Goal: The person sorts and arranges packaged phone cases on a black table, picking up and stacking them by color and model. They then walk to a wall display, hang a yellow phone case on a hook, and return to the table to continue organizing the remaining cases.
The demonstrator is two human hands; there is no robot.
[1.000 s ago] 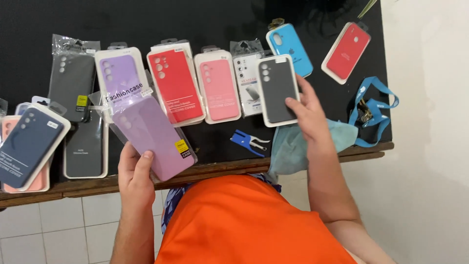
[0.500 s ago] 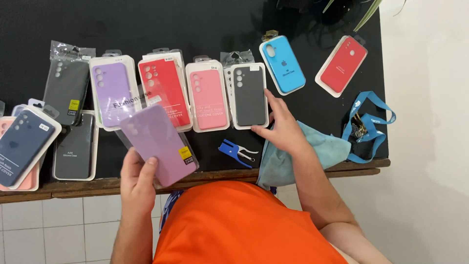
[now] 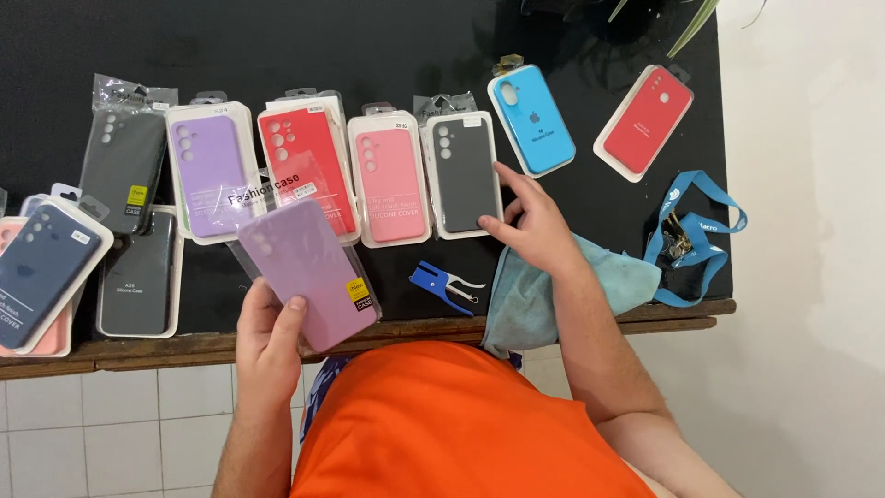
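Observation:
My left hand (image 3: 269,337) grips a lilac phone case in a clear sleeve (image 3: 307,272) by its lower end, over the front edge of the black table (image 3: 387,37). My right hand (image 3: 527,224) rests with its fingertips on the lower right corner of a black case in a white pack (image 3: 465,172), which lies flat in a row. Left of it lie a pink case (image 3: 391,184), a red case (image 3: 307,166) and a purple case (image 3: 211,175). The wrist lies on a light blue cloth (image 3: 590,286).
A bright blue case (image 3: 532,118) and a red case (image 3: 645,120) lie at the back right. A blue lanyard with keys (image 3: 693,235) sits at the right edge. Dark grey, black, navy and peach cases (image 3: 55,267) crowd the left. A small blue stapler-like tool (image 3: 445,283) lies near the front.
My right hand has laid the black case down flat in the row beside the pink one and now only touches its corner. The lilac case in my left hand has hardly moved.

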